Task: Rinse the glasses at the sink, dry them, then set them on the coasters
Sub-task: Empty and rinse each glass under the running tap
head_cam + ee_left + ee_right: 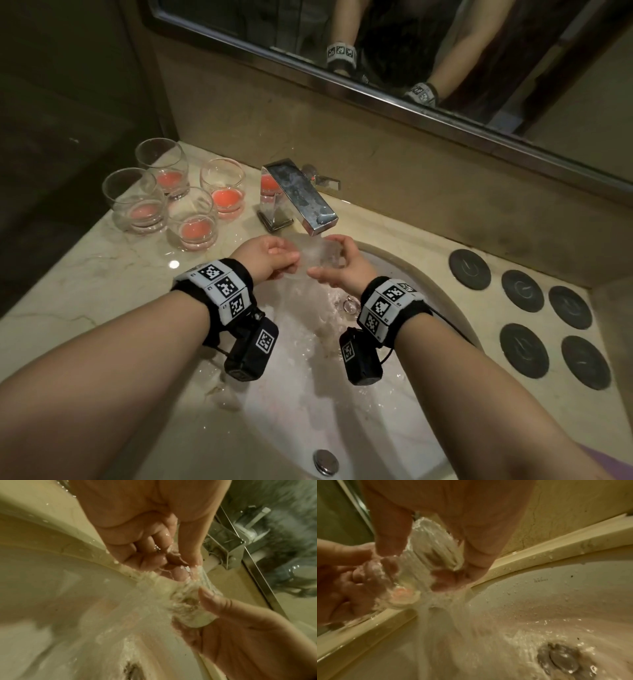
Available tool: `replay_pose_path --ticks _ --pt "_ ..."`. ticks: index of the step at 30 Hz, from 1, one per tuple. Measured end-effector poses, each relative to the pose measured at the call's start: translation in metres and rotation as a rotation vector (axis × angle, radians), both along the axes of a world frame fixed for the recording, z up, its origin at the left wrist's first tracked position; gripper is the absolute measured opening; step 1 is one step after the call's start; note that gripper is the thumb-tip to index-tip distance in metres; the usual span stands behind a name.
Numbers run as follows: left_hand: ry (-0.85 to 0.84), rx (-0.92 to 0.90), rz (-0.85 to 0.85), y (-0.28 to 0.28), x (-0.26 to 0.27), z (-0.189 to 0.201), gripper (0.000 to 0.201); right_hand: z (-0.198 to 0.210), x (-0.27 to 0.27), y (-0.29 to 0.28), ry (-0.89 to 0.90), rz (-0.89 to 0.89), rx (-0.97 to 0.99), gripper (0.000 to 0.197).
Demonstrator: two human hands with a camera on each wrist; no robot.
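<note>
The fingers of the left hand and the right hand were curled around one clear glass, which lay between the two palms, directly under the faucet spout. Its long axis seemed tilted, with the pink-tinted base toward the left hand, though the flowing water blurred it. Both hands were equally near. Well to the right of the fingers waited the dark coasters; to the left stood four unwashed glasses.

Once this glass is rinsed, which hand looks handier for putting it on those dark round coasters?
Probably the right hand: it already grips the glass under the faucet, and the coasters lie on its side of the sink. Drying comes first.
</note>
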State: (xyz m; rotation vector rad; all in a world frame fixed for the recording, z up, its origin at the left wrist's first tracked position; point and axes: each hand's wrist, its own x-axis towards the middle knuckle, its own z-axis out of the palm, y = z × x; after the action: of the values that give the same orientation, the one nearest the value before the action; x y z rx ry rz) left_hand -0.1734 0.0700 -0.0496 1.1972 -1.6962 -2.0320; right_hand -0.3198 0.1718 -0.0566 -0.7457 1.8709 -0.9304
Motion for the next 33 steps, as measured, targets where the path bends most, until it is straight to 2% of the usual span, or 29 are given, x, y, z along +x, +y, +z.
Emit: replay_pose_path --ticks 2,6,7,11,14,17,21,25,27,29,31,33 --pt "-0.047 -0.016 -0.019 0.001 0.002 -0.004 0.009 -0.001 0.002 -0.002 0.091 -0.035 0.004 0.078" --pt "-0.215 -0.064 -0.024 0.001 0.009 -0.010 0.054 0.006 0.002 -0.008 0.291 0.013 0.053 0.086" --pt "-0.237 -0.055 -0.012 0.000 0.011 -0.012 0.060 0.009 0.002 -0.010 0.347 0.039 0.085 0.088" --pt "-0.274 -0.004 0.010 -0.003 0.015 -0.014 0.059 0.013 0.009 -0.018 0.489 0.149 0.169 0.094" --pt "-0.286 0.005 -0.007 -0.005 0.018 -0.014 0.054 0.012 0.014 -0.022 0.524 0.195 0.188 0.094" --pt "-0.292 0.004 -0.020 -0.006 0.020 -0.016 0.054 0.014 0.014 -0.022 0.470 0.149 0.142 0.090" --pt "-0.232 0.038 -0.009 -0.007 0.022 -0.016 0.050 0.010 0.011 -0.020 0.267 -0.004 0.082 0.087" --pt "-0.168 0.006 -0.055 -0.003 0.019 -0.013 0.023 0.004 0.007 -0.008 0.002 -0.115 0.053 0.079" --pt "-0.101 0.080 -0.015 0.001 0.014 -0.012 0.007 0.003 0.006 0.000 -0.104 -0.120 0.038 0.071" --pt "-0.031 0.150 0.019 0.004 0.010 -0.009 0.006 0.002 0.006 0.006 -0.158 -0.107 0.031 0.071" --pt "-0.030 0.052 -0.003 0.004 0.007 -0.009 0.009 0.000 0.007 0.009 -0.120 -0.059 0.039 0.074" --pt "-0.122 -0.202 -0.110 0.003 0.005 -0.007 0.014 0.000 0.006 0.009 0.011 0.032 0.091 0.088"
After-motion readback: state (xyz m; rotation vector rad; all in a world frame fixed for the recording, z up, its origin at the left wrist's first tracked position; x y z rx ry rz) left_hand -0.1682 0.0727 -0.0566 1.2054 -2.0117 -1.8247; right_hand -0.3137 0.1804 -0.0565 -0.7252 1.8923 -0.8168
